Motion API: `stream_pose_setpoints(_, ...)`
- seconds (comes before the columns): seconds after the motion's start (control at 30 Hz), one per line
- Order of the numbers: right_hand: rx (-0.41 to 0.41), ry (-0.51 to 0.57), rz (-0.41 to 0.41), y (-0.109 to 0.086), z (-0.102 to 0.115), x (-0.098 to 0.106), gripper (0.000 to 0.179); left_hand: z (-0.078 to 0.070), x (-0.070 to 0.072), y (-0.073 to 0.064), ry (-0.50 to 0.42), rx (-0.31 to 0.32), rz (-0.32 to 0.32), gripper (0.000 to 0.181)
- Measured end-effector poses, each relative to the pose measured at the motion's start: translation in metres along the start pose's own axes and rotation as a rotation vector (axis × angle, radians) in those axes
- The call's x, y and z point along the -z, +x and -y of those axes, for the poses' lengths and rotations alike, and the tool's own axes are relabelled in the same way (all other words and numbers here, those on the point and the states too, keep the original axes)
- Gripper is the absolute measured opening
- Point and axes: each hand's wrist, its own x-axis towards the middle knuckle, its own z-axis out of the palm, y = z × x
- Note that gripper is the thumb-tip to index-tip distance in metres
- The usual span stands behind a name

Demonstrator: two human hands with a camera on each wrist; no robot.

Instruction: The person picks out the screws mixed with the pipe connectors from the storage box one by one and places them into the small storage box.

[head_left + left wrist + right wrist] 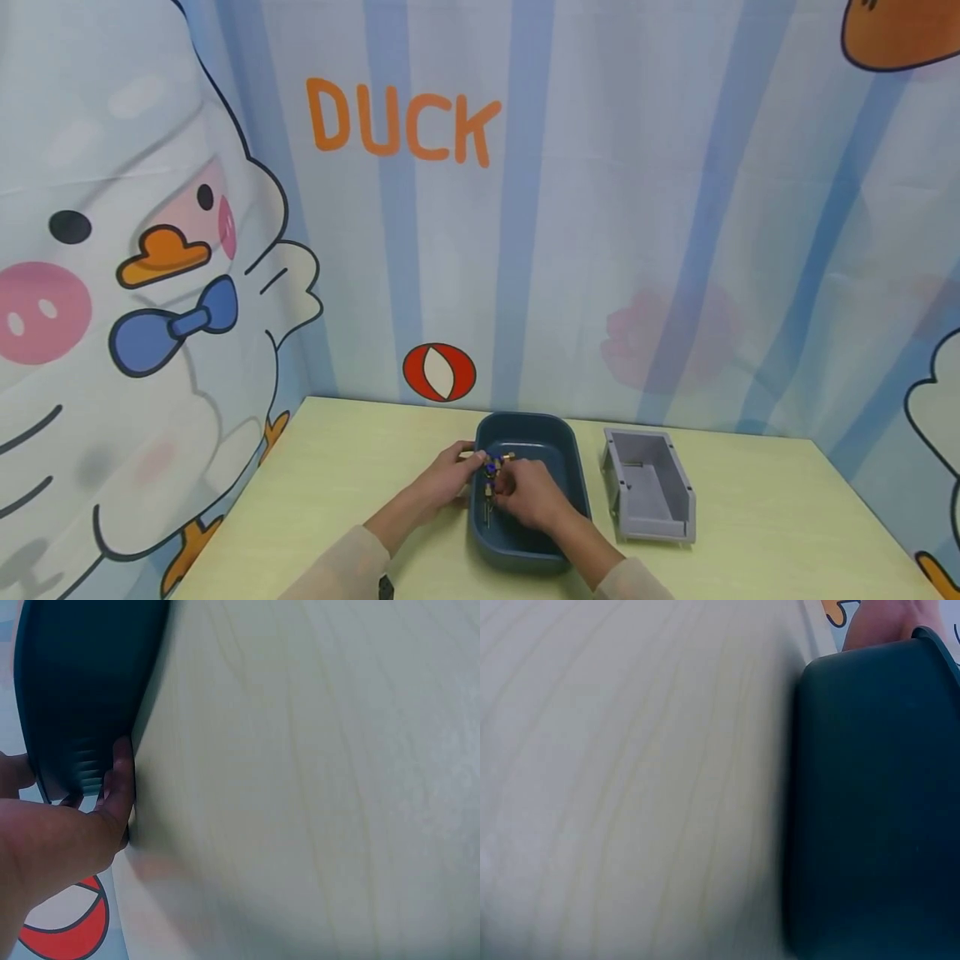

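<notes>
Work on the cluster of small brass-coloured and blue pieces (491,469) looks under way and unfinished: it shows by the left wall of the dark teal, round-cornered plastic tub (557,458). The left hand (447,477) grips that side's rim. The right hand (531,493) has curled fingers at the cluster, but its fingertips are hidden; I cannot tell whether they pinch a piece. Nor is it clear how many remain: a thin dark mark inside the grey, open-fronted plastic bin (656,493) may be a piece or moulding. Neither of the 2 wrist views shows the pieces.
</notes>
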Motion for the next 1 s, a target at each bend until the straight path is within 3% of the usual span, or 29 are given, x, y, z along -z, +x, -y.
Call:
stream_pose_setpoints(0.5,-0.005,-0.034,0.001,0.000,-0.003,0.001,0.014,0.002,-0.001,0.003,0.002,-0.001,-0.010,0.056)
stream_pose_setpoints(0.77,0.041,-0.066,0.006,0.010,-0.035,-0.015,0.008,0.002,-0.001,0.002,0.002,0.002,-0.012,0.055)
stream_pose_setpoints(1.0,0.055,-0.081,-0.006,0.009,-0.029,-0.012,0.008,0.001,-0.001,0.002,0.003,0.006,-0.015,0.054)
